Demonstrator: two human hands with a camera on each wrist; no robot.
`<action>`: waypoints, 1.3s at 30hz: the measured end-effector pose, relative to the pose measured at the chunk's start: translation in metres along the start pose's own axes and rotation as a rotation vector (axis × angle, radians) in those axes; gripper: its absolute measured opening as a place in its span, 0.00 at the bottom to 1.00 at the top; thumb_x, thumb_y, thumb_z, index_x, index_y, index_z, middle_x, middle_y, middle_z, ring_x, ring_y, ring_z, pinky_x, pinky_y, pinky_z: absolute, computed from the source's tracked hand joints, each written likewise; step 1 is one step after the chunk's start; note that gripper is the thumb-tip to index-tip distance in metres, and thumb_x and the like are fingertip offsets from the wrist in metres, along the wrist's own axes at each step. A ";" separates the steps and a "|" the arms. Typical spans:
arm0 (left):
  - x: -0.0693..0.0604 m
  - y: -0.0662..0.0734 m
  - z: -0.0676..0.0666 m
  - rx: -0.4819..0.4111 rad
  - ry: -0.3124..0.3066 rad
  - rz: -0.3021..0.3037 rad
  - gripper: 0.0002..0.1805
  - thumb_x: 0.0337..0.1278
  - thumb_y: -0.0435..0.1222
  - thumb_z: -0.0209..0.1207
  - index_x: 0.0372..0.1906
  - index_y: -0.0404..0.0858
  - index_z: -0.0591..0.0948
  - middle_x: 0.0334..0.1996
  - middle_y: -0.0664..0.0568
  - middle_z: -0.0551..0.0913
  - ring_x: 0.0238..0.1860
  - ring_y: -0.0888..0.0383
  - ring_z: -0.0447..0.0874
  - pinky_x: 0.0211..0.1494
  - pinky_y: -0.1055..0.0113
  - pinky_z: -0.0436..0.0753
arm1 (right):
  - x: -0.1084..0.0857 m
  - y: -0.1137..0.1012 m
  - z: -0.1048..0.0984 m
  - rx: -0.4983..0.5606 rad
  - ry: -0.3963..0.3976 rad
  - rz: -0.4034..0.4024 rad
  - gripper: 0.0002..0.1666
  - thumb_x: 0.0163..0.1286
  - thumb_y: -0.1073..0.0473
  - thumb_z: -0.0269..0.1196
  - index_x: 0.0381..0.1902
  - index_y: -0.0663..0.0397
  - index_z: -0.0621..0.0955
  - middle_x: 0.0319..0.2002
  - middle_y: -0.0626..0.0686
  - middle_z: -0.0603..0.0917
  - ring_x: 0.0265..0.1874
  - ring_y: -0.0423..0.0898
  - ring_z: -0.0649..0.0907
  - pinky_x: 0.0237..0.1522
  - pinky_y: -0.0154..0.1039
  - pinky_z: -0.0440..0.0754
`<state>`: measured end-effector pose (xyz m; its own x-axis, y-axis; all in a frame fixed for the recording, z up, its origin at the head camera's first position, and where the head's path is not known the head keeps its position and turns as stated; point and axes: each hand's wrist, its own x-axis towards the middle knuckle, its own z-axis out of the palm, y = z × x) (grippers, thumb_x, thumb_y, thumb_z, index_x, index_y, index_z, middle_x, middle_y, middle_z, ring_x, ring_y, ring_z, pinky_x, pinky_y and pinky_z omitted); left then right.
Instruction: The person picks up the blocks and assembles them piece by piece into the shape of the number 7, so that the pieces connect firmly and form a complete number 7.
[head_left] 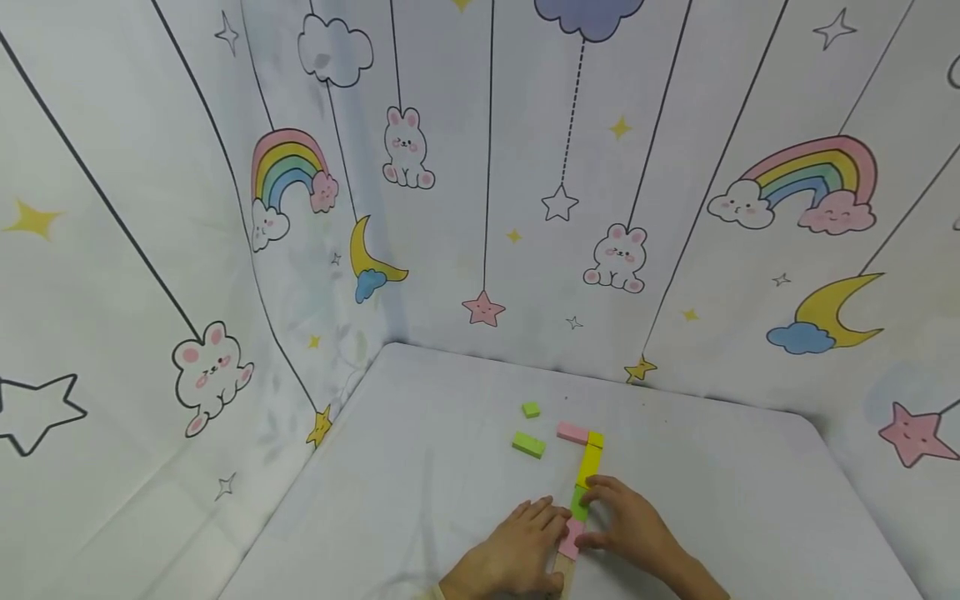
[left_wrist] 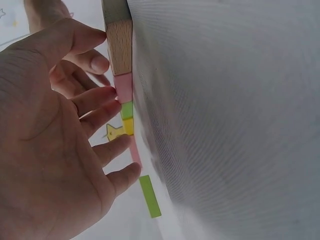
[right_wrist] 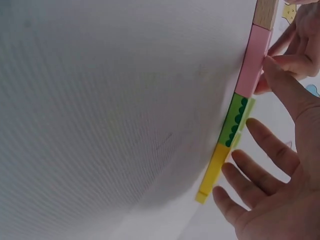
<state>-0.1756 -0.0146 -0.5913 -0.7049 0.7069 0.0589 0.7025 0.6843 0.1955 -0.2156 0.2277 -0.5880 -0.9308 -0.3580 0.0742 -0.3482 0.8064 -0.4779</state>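
A row of toy building blocks stretches away from me on the table. Nearest is a plain wooden block [left_wrist: 120,47], followed by a pink block [right_wrist: 253,61], a green block [right_wrist: 234,120] with a dark scalloped edge, a long yellow block [head_left: 590,465] and a small yellow one [head_left: 596,439]. At the far end another pink block [head_left: 573,432] turns off to the left. My left hand [head_left: 525,542] lies along the row's left side, thumb at the wooden block and fingertips at the near pink one. Along the right side is my right hand [head_left: 636,525], its thumb at the pink block, fingers spread beside the green and yellow.
Two loose light green pieces, a longer block [head_left: 528,445] and a small cube [head_left: 531,409], lie left of the row's far end. The white table [head_left: 390,433] meets patterned fabric walls [head_left: 517,208] at the back and left.
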 end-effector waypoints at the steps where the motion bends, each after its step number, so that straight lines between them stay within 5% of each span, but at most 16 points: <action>1: 0.000 0.000 -0.001 0.000 -0.001 0.000 0.31 0.56 0.59 0.66 0.62 0.52 0.76 0.74 0.64 0.67 0.78 0.54 0.63 0.75 0.54 0.71 | -0.001 0.000 0.001 0.002 -0.011 0.006 0.33 0.38 0.27 0.80 0.39 0.31 0.84 0.65 0.52 0.81 0.64 0.59 0.81 0.63 0.62 0.79; 11: 0.000 0.004 -0.007 0.012 0.003 0.009 0.30 0.55 0.58 0.66 0.60 0.51 0.76 0.73 0.62 0.69 0.77 0.52 0.64 0.74 0.53 0.72 | -0.008 -0.002 0.002 -0.027 0.011 -0.060 0.37 0.39 0.25 0.78 0.43 0.36 0.85 0.65 0.55 0.81 0.65 0.60 0.80 0.64 0.61 0.78; 39: 0.009 -0.002 -0.017 -0.080 -0.072 -0.007 0.29 0.60 0.58 0.66 0.60 0.50 0.75 0.70 0.62 0.71 0.78 0.53 0.64 0.76 0.56 0.70 | -0.005 -0.005 -0.002 -0.058 -0.036 -0.023 0.36 0.38 0.25 0.79 0.41 0.36 0.85 0.65 0.56 0.82 0.63 0.61 0.81 0.63 0.63 0.78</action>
<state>-0.1851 -0.0125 -0.5743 -0.6985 0.7155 -0.0130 0.6859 0.6746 0.2730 -0.2090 0.2268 -0.5841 -0.9182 -0.3926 0.0528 -0.3765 0.8235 -0.4245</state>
